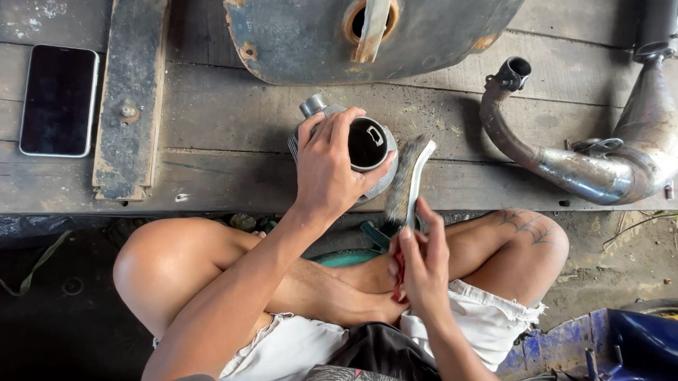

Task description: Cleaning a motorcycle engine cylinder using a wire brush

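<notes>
Now: left hand (329,164) clamped over finned engine cylinder (367,148) at wooden platform (224,119) edge, bore facing up. Right hand (423,266) gripping wire brush (408,179) by red handle, bristles just at cylinder's 3 o'clock, apart or grazing, cannot tell. Best kept pinned firmly, brushed in short strokes away from fingers. Exhaust pipe (601,159) further out at 3 o'clock, phone (58,100) at 9 o'clock.
</notes>
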